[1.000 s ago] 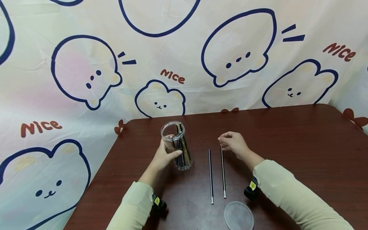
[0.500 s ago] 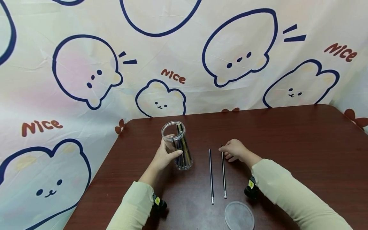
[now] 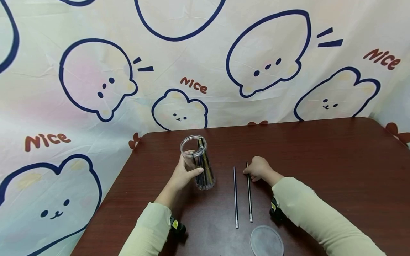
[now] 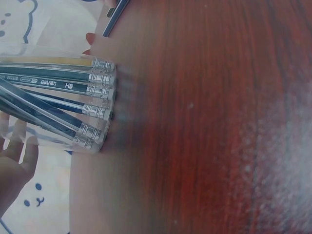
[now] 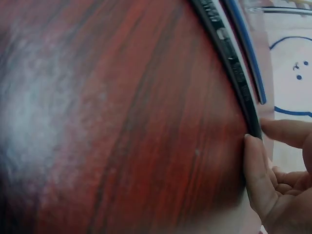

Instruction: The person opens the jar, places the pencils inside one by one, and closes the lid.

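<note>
My left hand grips a clear jar, its thumb across the near side. The jar leans, holding several dark and gold-toned pencils with their eraser ends at the bottom. To the right, two dark pencils lie side by side on the table, erasers toward me. My right hand pinches the right-hand pencil near its far end, thumb and index finger on either side of it. In the right wrist view this black pencil shows printed lettering. The other pencil lies just left of it, untouched.
A round translucent lid lies near me, below the two pencils. The brown wooden table stretches far to the right. Behind it hangs a printed cloth with cartoon bears.
My right hand has come down and toward me onto the far end of the right-hand pencil, and its fingers have closed on it. The left hand and jar have stayed put.
</note>
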### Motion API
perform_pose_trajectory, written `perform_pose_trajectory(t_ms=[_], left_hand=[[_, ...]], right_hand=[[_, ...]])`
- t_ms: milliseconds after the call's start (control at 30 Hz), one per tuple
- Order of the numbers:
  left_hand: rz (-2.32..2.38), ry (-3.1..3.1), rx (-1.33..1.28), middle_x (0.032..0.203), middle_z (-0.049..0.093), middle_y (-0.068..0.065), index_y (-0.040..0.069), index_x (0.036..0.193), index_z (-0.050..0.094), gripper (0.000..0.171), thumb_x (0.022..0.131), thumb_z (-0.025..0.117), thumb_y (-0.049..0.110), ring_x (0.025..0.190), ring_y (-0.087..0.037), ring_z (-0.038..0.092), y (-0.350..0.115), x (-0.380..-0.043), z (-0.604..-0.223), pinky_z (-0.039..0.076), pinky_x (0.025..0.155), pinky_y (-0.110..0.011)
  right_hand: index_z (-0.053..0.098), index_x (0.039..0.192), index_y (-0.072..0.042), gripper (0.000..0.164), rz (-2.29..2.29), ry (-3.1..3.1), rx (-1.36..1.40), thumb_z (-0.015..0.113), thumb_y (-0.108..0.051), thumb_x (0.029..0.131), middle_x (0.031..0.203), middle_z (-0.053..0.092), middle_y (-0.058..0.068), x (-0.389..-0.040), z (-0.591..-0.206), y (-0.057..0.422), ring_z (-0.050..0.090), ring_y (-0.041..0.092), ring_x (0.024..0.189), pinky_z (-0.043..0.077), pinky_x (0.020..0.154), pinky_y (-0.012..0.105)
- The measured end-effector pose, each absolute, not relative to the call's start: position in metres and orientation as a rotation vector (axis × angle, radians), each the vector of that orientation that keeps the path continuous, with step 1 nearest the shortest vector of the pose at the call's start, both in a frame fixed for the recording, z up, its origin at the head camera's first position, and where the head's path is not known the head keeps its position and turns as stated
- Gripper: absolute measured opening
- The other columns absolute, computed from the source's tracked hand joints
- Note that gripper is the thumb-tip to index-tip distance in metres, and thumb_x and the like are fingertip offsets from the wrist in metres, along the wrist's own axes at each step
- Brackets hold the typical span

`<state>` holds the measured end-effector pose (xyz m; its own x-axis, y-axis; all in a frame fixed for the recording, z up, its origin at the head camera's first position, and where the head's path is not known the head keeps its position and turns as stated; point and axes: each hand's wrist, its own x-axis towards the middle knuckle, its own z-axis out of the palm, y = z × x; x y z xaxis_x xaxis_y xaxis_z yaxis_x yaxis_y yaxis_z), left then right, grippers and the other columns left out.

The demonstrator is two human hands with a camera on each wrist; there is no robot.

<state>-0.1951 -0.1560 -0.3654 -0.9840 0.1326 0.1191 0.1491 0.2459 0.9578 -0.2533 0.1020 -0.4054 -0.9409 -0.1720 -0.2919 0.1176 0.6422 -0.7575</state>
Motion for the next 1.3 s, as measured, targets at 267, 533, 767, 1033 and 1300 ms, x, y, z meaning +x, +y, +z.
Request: perform_pose_trajectory(t_ms=[267,533,767,1033,1300], left_hand=[[-1.9,-2.471,-0.3,0.115,0.043,-0.018,0.003,0.125,0.026,0.062,0.074,0.061,0.0,0.1,-0.024,0.042,-0.155,-0.193,-0.361,0.032,0.085,-0.036],[-1.958,-2.439,-0.362,0.118,0.041,-0.019,0.001,0.126,0.022,0.063,0.075,0.059,-0.002,0.105,-0.025,0.041,-0.155,-0.193,-0.36,0.03,0.088,-0.037],[-1.934,-2.454,-0.34,0.118,0.042,-0.018,0.004,0.125,0.024,0.062,0.075,0.06,0.0,0.104,-0.025,0.041,-0.156,-0.193,-0.361,0.03,0.088,-0.037],[-1.899,-2.464,-0.282,0.117,0.043,-0.018,0.005,0.127,0.025,0.062,0.075,0.061,0.001,0.102,-0.026,0.042,-0.155,-0.19,-0.362,0.032,0.085,-0.038],[-1.867,-2.48,-0.286,0.112,0.044,-0.016,0.005,0.126,0.027,0.062,0.075,0.061,0.003,0.095,-0.023,0.043,-0.154,-0.19,-0.36,0.034,0.08,-0.035]], right_hand=[[0.054,0.058,0.001,0.023,-1.12,2.548,-0.074,0.059,-0.006,0.079,0.047,0.049,0.009,-0.252,-0.402,0.1,0.053,0.019,0.043,0.047,0.045,0.029],[0.054,0.078,0.006,0.013,-1.313,2.431,0.019,0.053,-0.006,0.082,0.058,0.048,0.012,-0.252,-0.403,0.103,0.05,0.02,0.047,0.047,0.049,0.031],[0.048,0.086,0.008,0.013,-1.521,2.282,0.079,0.048,-0.004,0.08,0.074,0.046,0.014,-0.253,-0.403,0.107,0.049,0.02,0.055,0.048,0.05,0.03],[0.046,0.093,0.006,0.015,-1.641,2.267,-0.004,0.046,-0.005,0.084,0.081,0.046,0.015,-0.256,-0.383,0.111,0.049,0.02,0.062,0.048,0.055,0.03],[0.044,0.098,0.006,0.017,-1.792,2.253,-0.082,0.046,-0.006,0.086,0.092,0.047,0.016,-0.254,-0.349,0.112,0.051,0.018,0.062,0.048,0.061,0.035]])
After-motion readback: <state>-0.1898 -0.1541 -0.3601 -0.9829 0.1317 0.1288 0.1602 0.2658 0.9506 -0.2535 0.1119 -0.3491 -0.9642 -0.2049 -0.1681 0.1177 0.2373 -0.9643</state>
